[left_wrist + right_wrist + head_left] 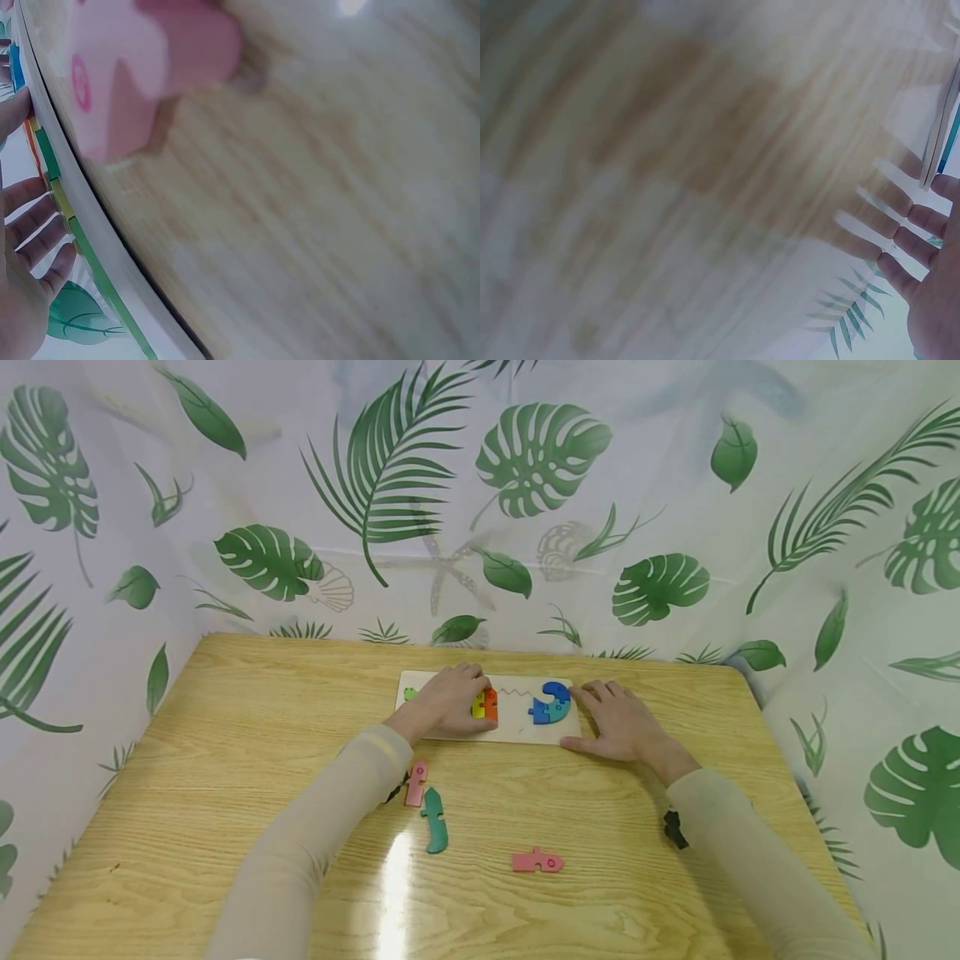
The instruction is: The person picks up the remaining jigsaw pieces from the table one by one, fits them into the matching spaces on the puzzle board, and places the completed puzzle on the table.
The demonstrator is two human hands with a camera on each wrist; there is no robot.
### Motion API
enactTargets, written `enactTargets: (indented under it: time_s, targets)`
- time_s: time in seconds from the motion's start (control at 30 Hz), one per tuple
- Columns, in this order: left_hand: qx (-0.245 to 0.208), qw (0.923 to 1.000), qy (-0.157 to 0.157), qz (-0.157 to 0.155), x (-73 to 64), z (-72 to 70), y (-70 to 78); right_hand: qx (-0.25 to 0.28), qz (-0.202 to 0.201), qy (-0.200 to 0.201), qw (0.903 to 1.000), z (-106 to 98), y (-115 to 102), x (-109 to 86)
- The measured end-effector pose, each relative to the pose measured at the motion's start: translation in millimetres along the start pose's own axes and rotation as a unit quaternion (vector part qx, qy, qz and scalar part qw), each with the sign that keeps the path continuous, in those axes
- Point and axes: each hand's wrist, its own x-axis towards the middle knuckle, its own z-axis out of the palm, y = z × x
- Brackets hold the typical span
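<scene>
A pale wooden puzzle board (pixel 517 733) lies near the back of the table. My left hand (pixel 448 700) reaches over it, thumb and fingers at opposite ends of an orange puzzle piece (pixel 491 705), which it pinches. Beside that piece sits a yellow-green one (pixel 477 703); the hand hides the pieces further left, except a green bit (pixel 410 693). Blue puzzle pieces (pixel 557 693) form a curve at the board's right end. There my right hand (pixel 618 722) touches the board's edge with spread, extended fingers. In the right wrist view these fingers (pixel 915 247) hold nothing.
On the table in front of the board lie a pink puzzle piece (pixel 416 783) by the left forearm, a teal curved piece (pixel 435 821) and another pink piece (pixel 537 862). A leaf-patterned cloth (pixel 450 560) hangs behind the table and along its sides.
</scene>
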Motion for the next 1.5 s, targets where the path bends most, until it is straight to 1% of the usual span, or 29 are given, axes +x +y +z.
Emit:
enactTargets:
  time_s: [0.2, 0.6, 1.1, 1.33, 1.5]
  targets:
    - [0.011, 0.9999, 0.001, 0.002, 0.9, 0.9, -0.9, -0.002, -0.001, 0.000, 1.0000, -0.3, 0.0, -0.3]
    - [0.012, 0.9999, 0.000, 0.011, -1.3, -1.8, -1.2, -0.001, -0.010, 0.010, 0.9999, -1.2, 0.2, -0.1]
    - [0.030, 0.9995, 0.001, 0.009, -1.1, -0.5, -0.8, 0.000, -0.008, 0.002, 1.0000, -1.3, 0.0, -0.5]
    - [0.034, 0.9994, 0.006, 0.009, -3.1, -0.2, -1.0, 0.004, -0.005, 0.001, 1.0000, -1.3, -0.2, -0.5]
    - [0.027, 0.9995, 0.005, 0.013, -6.4, -3.0, 1.0, 0.008, -0.003, 0.001, 1.0000, -1.8, -0.3, -1.1]
